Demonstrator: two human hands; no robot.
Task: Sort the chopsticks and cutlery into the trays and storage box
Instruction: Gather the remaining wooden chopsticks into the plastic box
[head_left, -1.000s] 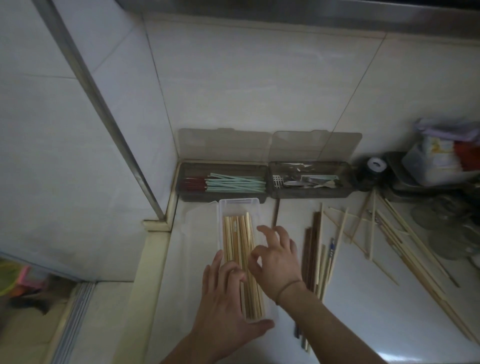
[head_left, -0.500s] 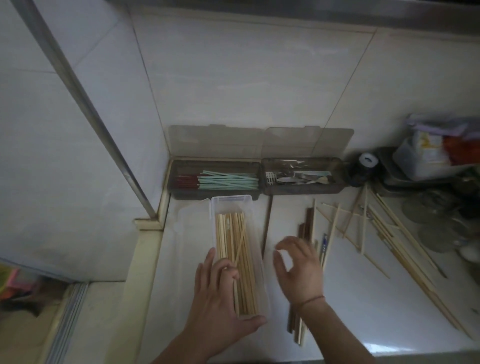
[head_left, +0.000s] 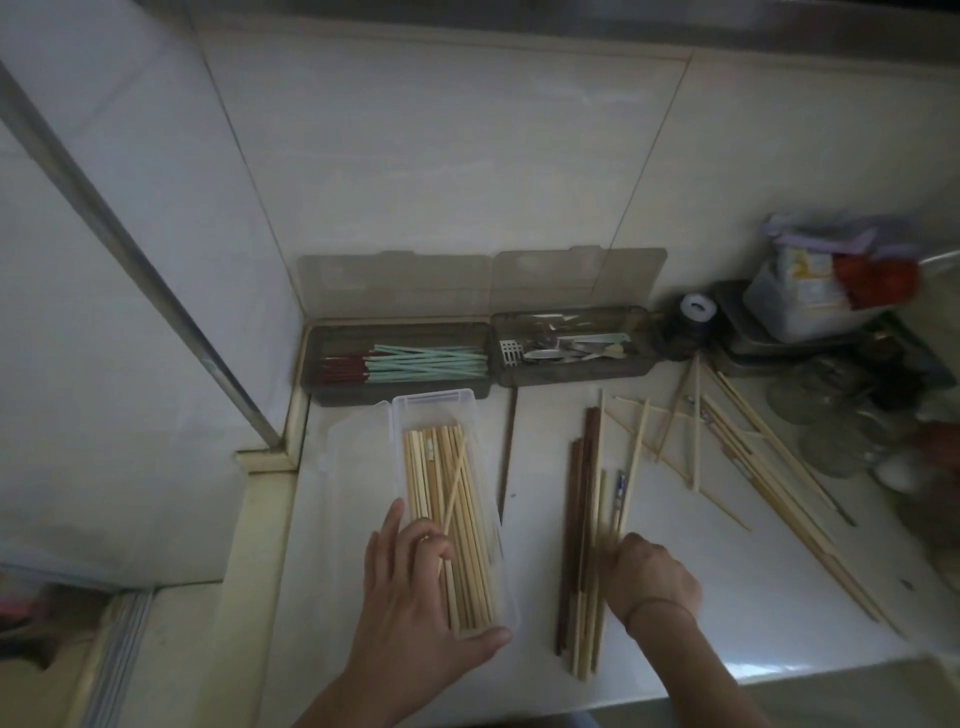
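White tiled corner w/ pale countertop (head_left: 675, 597), dim light; metal pole (head_left: 130, 249) running diagonally at left.

Item 1: clear storage box (head_left: 434, 402), lying lengthwise on counter near corner, holding pale bamboo chopsticks (head_left: 457, 519) packed side by side; one stick lying crosswise over the rest.

Item 2: left hand (head_left: 415, 597) resting on near end of the box, thumb stretching along the near rim, fingers curling over the sticks; looks to be pinching the crosswise stick, but contact partly hidden.

Item 3: right hand (head_left: 649, 577) reaching down onto a mixed bundle (head_left: 587, 571) of dark and pale chopsticks lying right of the box, fingers curling into the bundle. Fingertips blurred and hidden behind knuckles, so cannot tell whether it is actually gripping any. Thin band showing on wrist.

Item 4: single dark chopstick (head_left: 506, 457) lying alone btwn box and bundle.

Item 5: loose pale chopsticks (head_left: 727, 457) lying scattered and crossing farther right, a long row running diagonally toward counter edge.

Item 6: two smoky trays sitting against back wall, lids standing open. Left tray (head_left: 317, 358) holding mint-green and dark red chopsticks (head_left: 415, 361). Right tray (head_left: 644, 322) holding metal cutlery (head_left: 566, 348).

Item 7: misc clutter at far right: small dark jar w/ white cap (head_left: 696, 312), plastic container (head_left: 810, 296) sitting on a dark tray, glassware (head_left: 831, 441) beside it.
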